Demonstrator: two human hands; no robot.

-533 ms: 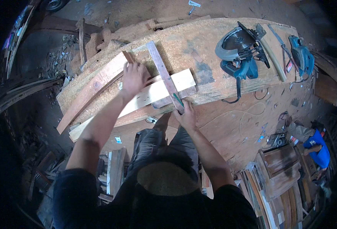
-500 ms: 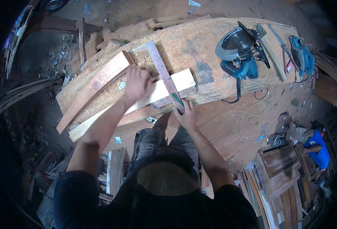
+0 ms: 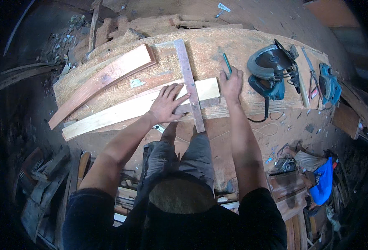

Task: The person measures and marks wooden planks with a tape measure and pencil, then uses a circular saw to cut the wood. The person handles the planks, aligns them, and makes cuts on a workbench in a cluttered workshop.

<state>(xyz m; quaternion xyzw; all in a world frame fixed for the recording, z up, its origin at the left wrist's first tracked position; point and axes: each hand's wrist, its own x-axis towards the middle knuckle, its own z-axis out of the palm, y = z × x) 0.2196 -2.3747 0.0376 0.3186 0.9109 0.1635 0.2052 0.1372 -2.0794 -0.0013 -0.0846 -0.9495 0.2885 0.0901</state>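
Over bench edge (image 3: 215,110), overhanging strip (image 3: 190,86), saw (image 3: 269,66) near right hand (image 3: 232,85)

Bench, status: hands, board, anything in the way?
Left hand on pale board. Right hand holding green pencil. Narrow strip lying across board. Circular saw to the right.

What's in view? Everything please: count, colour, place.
workbench: 1, tan, centre
pale plank: 1, cream, on workbench
strip: 1, purplish grey, across pale plank
boards: at least 2, reddish, workbench left
pen or pencil: 1, green, in right hand
circular saw: 1, teal and grey, workbench right
second power tool: 1, teal, workbench far right
lumber: many, mostly brown, lower corners
co-worker: 1, blue top, lower right
shorts: 1, grey, lower centre
left hand: 1, bare, on pale plank
right hand: 1, bare, over workbench
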